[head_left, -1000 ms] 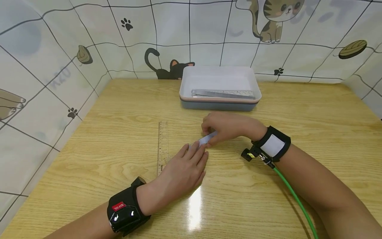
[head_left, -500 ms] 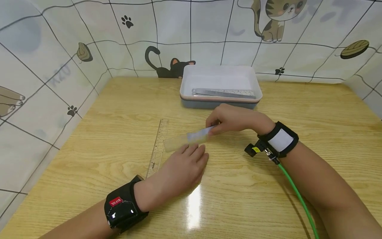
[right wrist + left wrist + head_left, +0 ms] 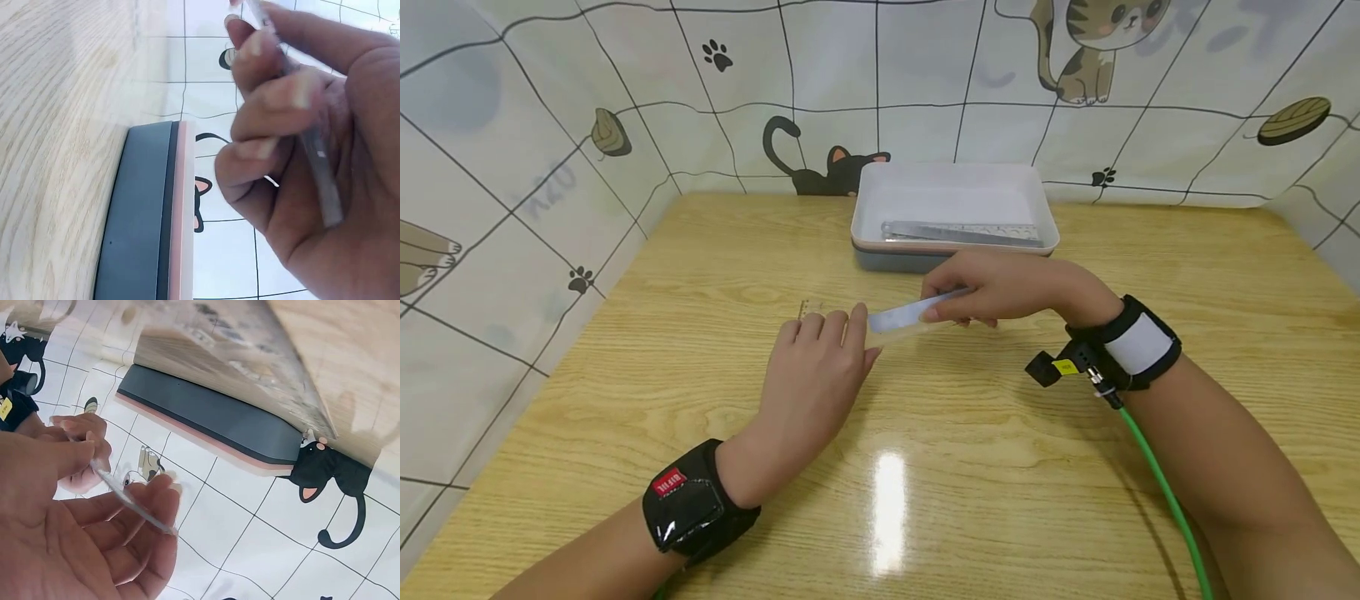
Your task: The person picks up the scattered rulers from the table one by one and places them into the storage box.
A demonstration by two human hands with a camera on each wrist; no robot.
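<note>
A clear plastic ruler (image 3: 898, 318), shining bluish-white, is held slanting above the table between both hands. My right hand (image 3: 1007, 287) grips its right end, thumb on the near side; in the right wrist view the ruler (image 3: 322, 175) runs edge-on across the palm under curled fingers. At the left end my left hand (image 3: 812, 375) holds it, and in the left wrist view the ruler (image 3: 131, 503) lies between thumb and bent fingers. A second clear ruler (image 3: 811, 307) lies on the table, mostly hidden behind the left hand.
Just beyond the right hand stands a stacked tray (image 3: 955, 187), white inside with a blue-grey outside, holding clear rulers (image 3: 958, 232). Behind it rises a wall covering (image 3: 917, 67) printed with cats. A green cable (image 3: 1165, 483) trails from the right wrist strap.
The right hand has lifted the ruler off the table and moved right and away. The left hand has risen from lying flat and taken hold of the ruler's left end.
</note>
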